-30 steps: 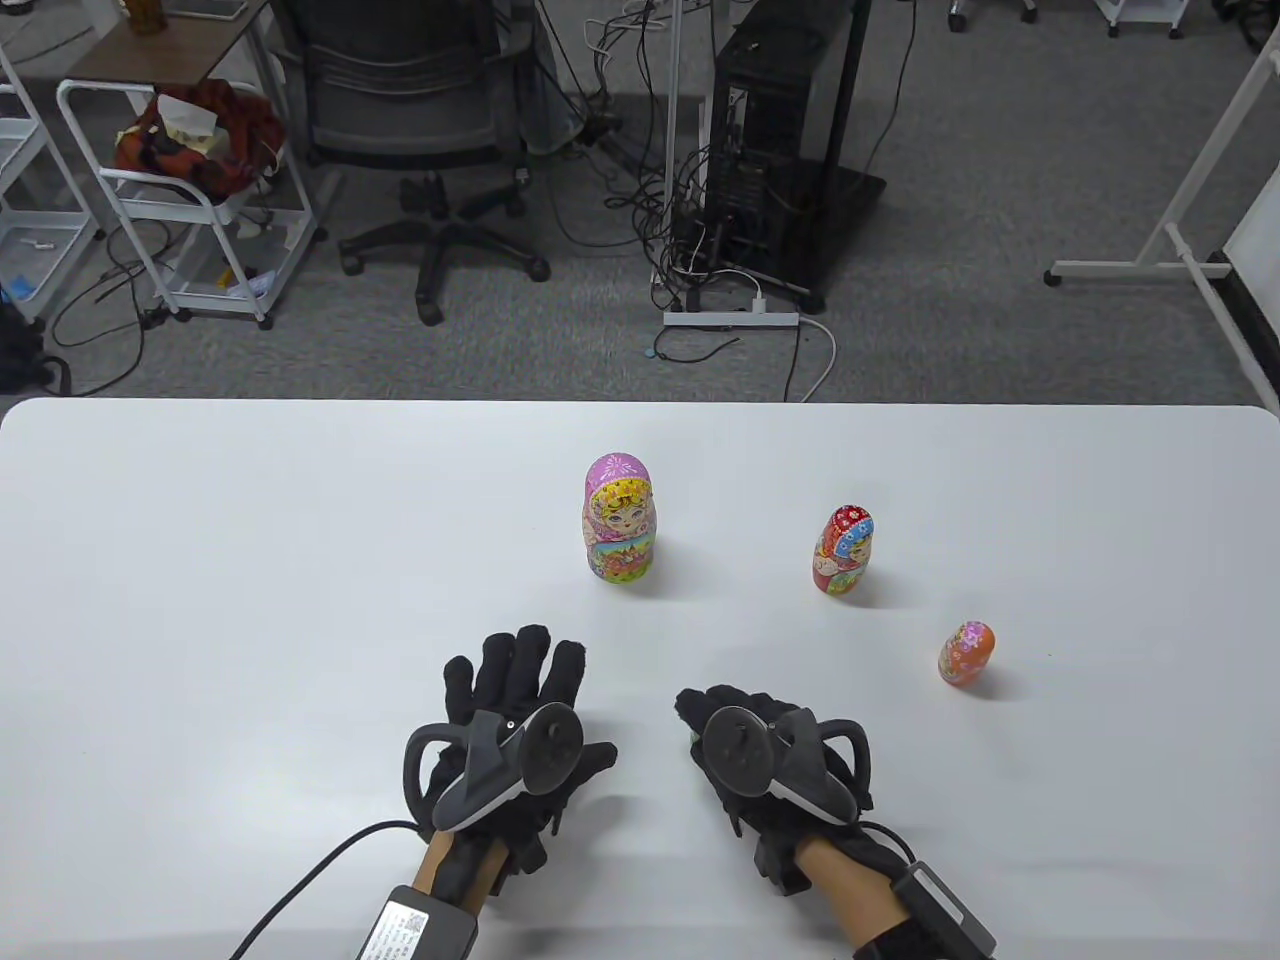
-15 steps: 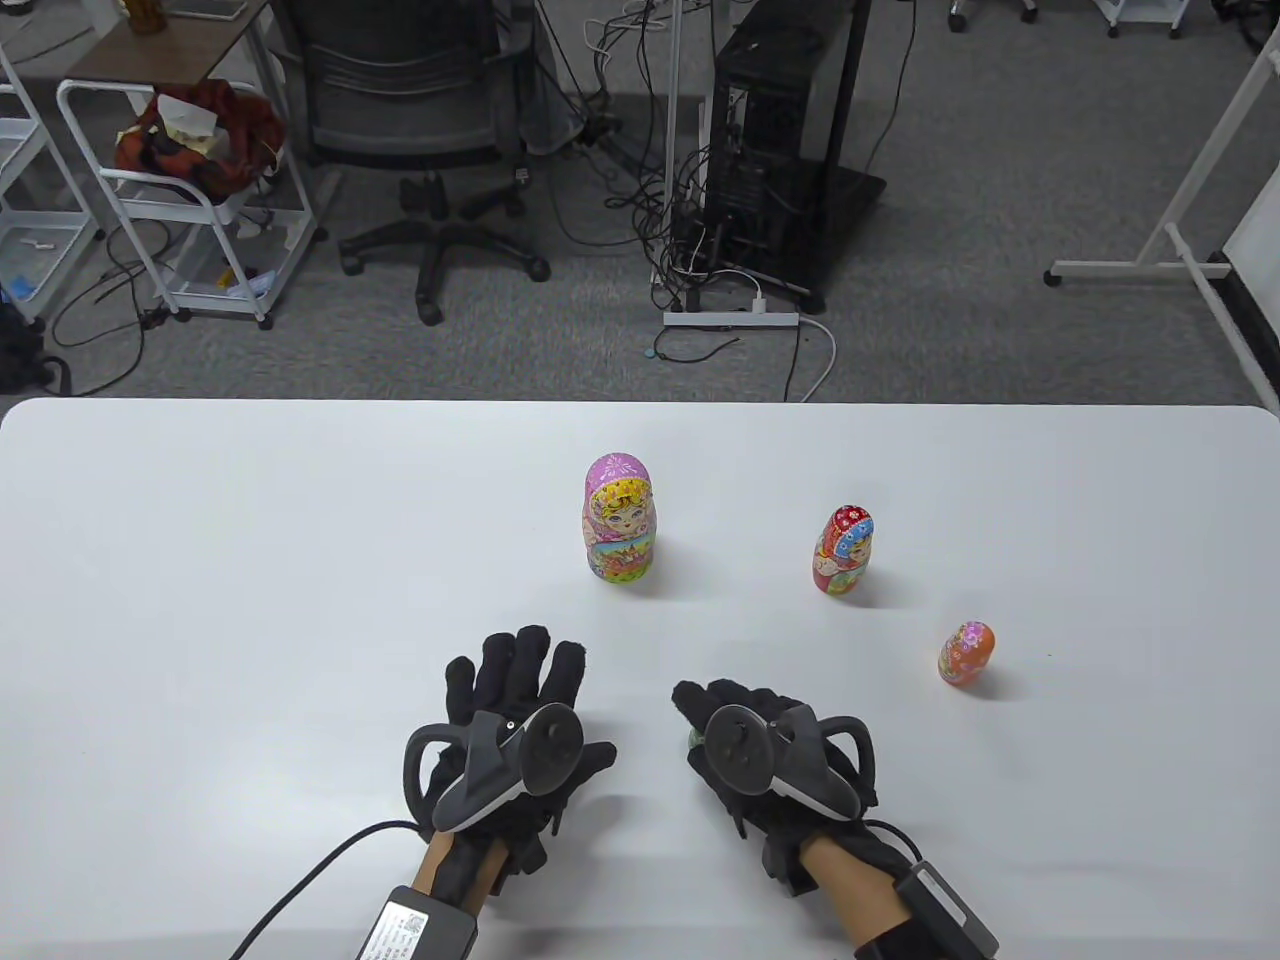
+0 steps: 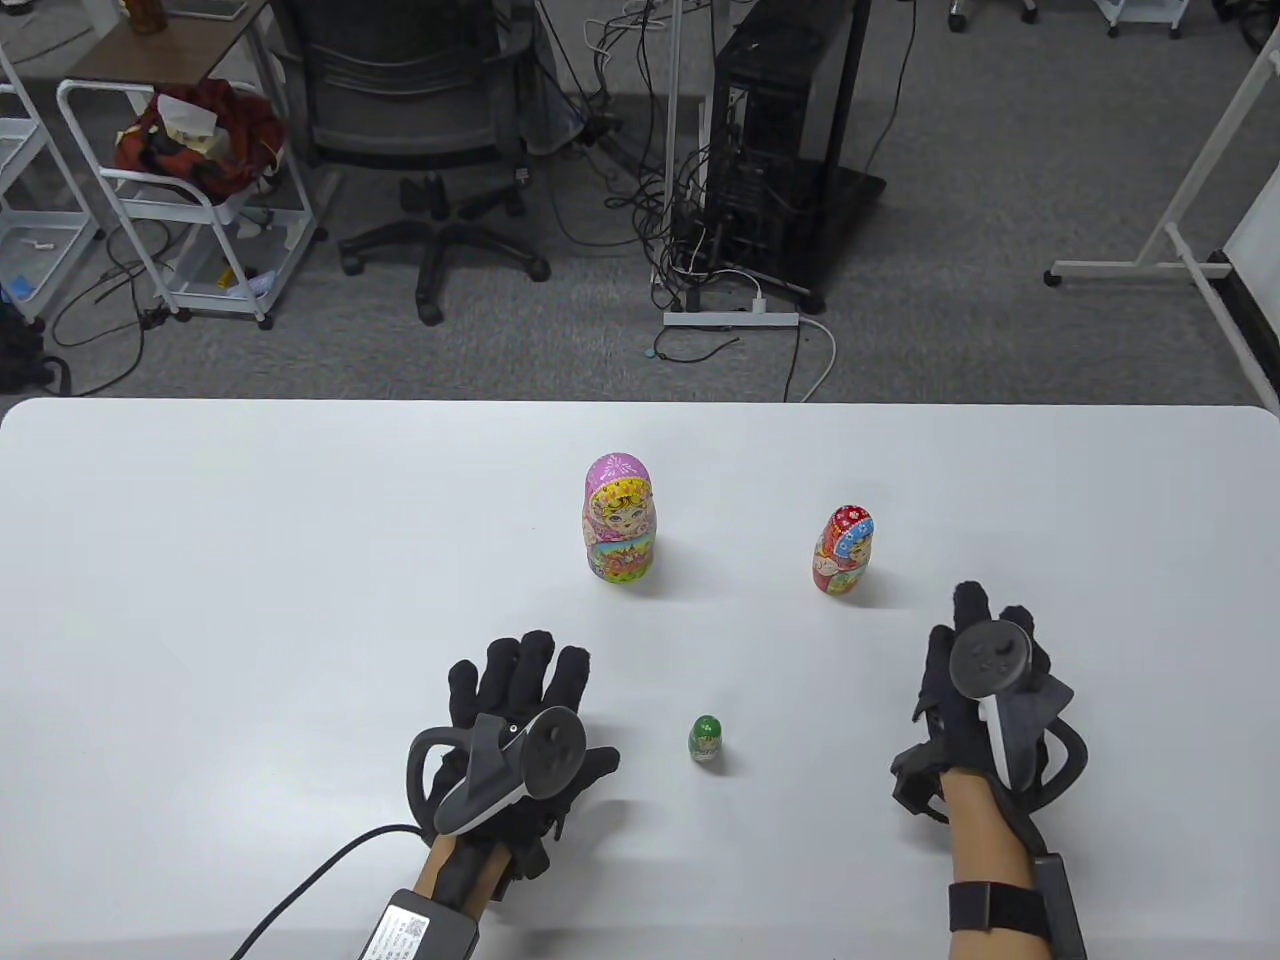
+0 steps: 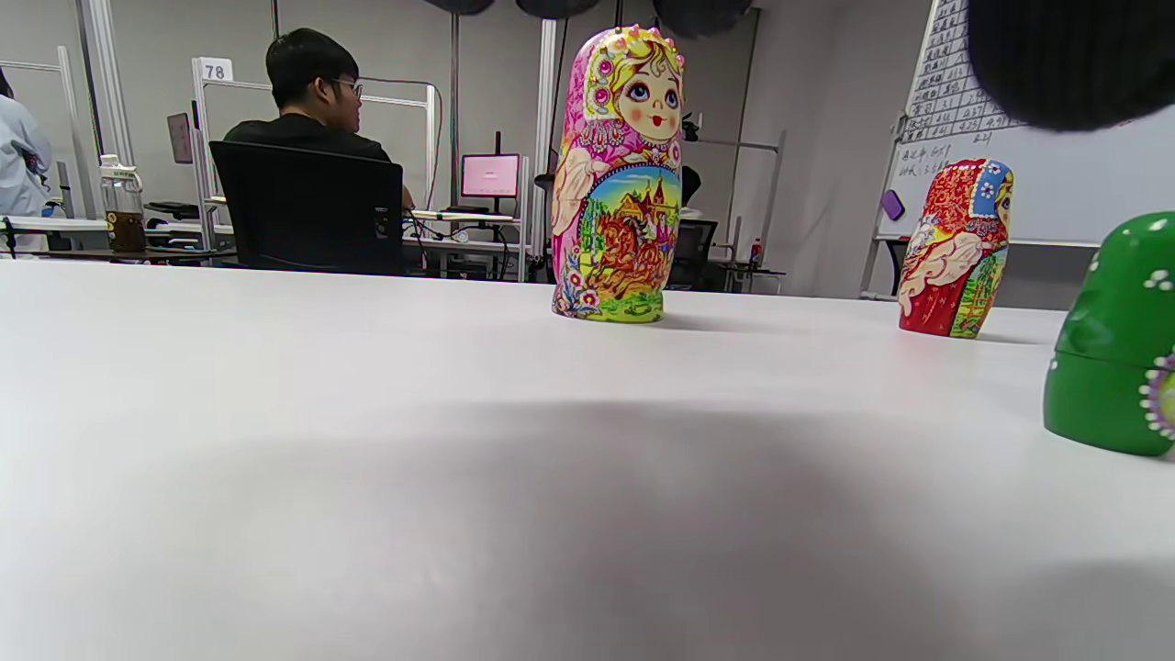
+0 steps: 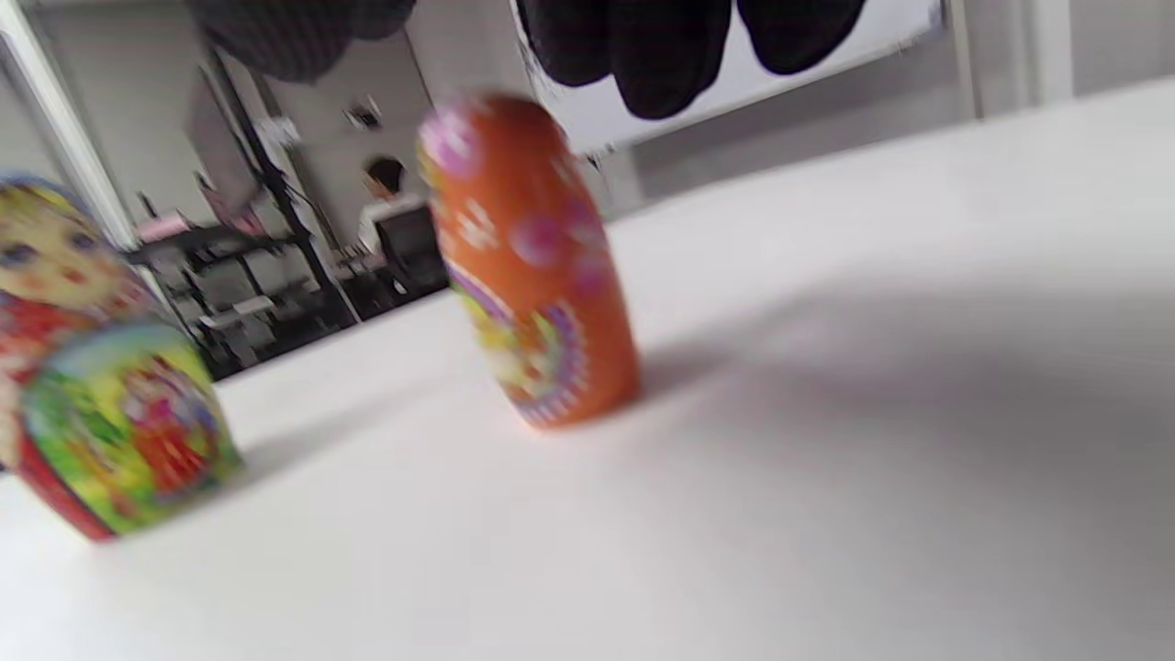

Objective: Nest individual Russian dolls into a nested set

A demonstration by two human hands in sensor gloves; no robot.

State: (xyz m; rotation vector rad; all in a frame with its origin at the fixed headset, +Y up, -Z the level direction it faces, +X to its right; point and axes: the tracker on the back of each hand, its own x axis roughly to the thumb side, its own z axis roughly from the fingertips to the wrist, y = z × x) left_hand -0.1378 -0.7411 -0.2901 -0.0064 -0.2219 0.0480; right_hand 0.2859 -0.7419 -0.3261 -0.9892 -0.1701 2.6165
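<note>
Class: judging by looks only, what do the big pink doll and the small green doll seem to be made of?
Pink doll: probably wood, hand-painted and glossy; lacquer-like sheen, raised paint dots on the headscarf. Green doll: likely the same; smooth shiny surface with painted white dots. Plastic cannot be excluded.

Bright even overhead light, soft shadows, right wrist view motion-blurred

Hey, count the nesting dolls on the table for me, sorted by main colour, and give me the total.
Pink doll: 1
Red doll: 1
Green doll: 1
Orange doll: 1, hidden under the right hand in the table view, seen only in the right wrist view
Total: 4 dolls
</note>
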